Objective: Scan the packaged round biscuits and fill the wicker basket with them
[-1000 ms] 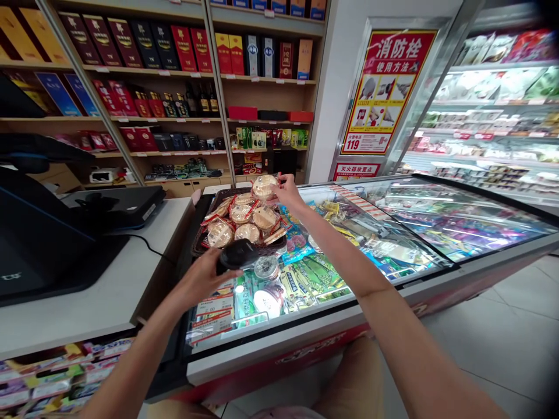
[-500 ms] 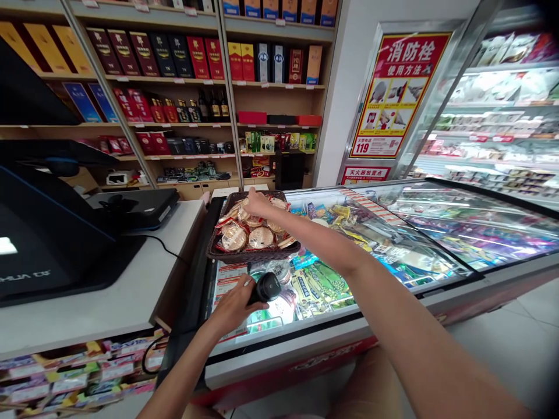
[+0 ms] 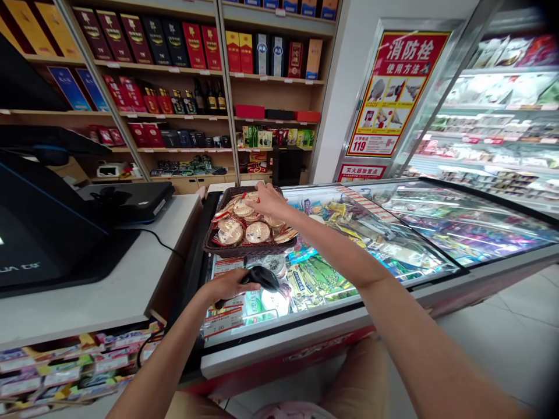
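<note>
We record two hands in frame. The left hand [image 3: 227, 285], lower centre, closes around one black plastic handheld barcode scanner [image 3: 262, 278]: a firm, narrow grip on the handle, with the scanner's head pointing right. The right hand [image 3: 269, 201], upper centre, is bent over the far side of the pile, its fingers [image 3: 259, 187] down on the top round biscuits. We cannot tell whether they are gripping a packet or only touching it.

Under the right hand lie the round, golden biscuits in clear red-edged wrappers [image 3: 257, 232]. We count at least six; overlap prevents an exact count. They sit in one dark brown woven rectangular basket [image 3: 248, 250], which rests on the glass top of one white-and-red chest freezer [image 3: 283, 355], directly above and apart from the left hand.

Bright packaged goods fill the freezer beneath its glass, and printed price labels [image 3: 222, 320] lie at its near left corner. To the left stands a white counter [image 3: 87, 302] bearing one black point-of-sale terminal [image 3: 43, 233]. Wooden shelves of red, blue and gold boxes [image 3: 174, 67] fill the upper left, with three dark bottles [image 3: 209, 98] among them. At upper right we note one red-and-yellow fire hydrant instruction poster [image 3: 395, 93] and one lit display fridge [image 3: 498, 116].
</note>
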### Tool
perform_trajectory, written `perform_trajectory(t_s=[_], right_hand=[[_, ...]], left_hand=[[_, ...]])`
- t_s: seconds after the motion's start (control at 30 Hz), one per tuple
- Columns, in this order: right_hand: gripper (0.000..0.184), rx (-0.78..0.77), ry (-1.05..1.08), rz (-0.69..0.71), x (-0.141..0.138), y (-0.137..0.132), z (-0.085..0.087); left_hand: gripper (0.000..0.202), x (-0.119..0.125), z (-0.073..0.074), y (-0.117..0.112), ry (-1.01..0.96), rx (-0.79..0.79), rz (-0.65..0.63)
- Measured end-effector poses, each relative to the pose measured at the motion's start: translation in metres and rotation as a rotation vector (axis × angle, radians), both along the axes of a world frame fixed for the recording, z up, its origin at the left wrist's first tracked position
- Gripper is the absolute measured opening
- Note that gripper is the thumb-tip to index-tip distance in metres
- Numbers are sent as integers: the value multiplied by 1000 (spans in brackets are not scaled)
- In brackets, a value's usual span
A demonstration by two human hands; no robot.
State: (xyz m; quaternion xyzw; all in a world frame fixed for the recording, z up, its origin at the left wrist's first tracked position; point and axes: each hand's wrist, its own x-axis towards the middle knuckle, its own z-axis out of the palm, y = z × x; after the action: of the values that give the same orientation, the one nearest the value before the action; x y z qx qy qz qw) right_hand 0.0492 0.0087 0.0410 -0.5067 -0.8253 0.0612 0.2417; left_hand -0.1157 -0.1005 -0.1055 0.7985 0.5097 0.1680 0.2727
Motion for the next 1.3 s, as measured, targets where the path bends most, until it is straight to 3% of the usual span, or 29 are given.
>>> perform_trajectory(t_s=[0.1,0.27,0.47,0.63,0.73,0.8,0.93,1.1,1.23,1.3], right_hand=[[57,68,82,38,23,-10,-8],[49,127,220,36,64,-36,-20],[44,124,467,40,101,-70,-32],[34,49,721,141,114,-101,-67],[45,-33,837,170,105,-112,-91],[52,-50,891,184,94,-115,-99],[55,-2,998,234,76,-124,-88],[58,123,1117,251,70,-149,-53],[39,189,1163,227,71,-170,-37],[24,208,1137,220,72,-173,-35]], left_hand=[[49,5,0,-3,37,-35,-36],[63,18,-8,-20,112,24,94],[63,13,-3,-29,100,83,157],[54,2,7,-40,-184,227,261],[38,13,21,-52,-506,371,450],[44,29,35,-61,-755,422,583],[58,64,67,-76,-998,482,578],[63,88,102,-101,-1035,596,518],[60,98,120,-120,-1012,638,488],[44,100,124,-120,-990,631,441]])
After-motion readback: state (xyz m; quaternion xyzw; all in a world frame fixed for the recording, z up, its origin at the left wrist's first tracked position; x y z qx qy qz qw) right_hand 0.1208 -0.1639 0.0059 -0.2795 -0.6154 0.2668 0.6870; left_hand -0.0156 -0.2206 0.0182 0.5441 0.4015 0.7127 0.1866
